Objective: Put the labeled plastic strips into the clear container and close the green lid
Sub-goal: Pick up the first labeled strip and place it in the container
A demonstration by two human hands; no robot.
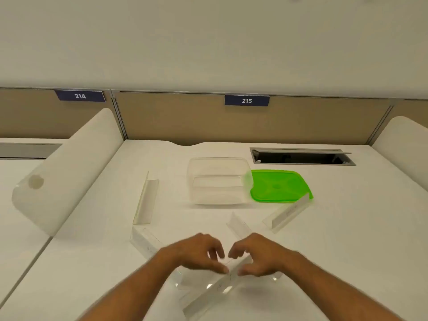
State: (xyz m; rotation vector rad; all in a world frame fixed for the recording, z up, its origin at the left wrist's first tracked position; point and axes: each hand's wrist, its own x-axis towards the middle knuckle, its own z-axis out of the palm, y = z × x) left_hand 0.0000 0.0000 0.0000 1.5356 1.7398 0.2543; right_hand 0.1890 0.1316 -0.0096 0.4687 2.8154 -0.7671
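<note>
While the box (218,179) sat empty farther up the desk (347,228), both hands (199,252) pinched narrow on one strip (217,290) lying diagonally under them.

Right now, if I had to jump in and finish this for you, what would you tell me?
Left hand and right hand: both low over the near strip, fingers curled at its top edge; I cannot tell if they grip it yet.
Clear container: open, no strip in it that I can see.
Green lid: off, flat on the desk just right of the container.
Other strips on the desk: left strip, near-left strip, middle strip, right strip with its far end by the lid.
Done: nothing packed.
Left: put every strip in, then close the lid.
</note>
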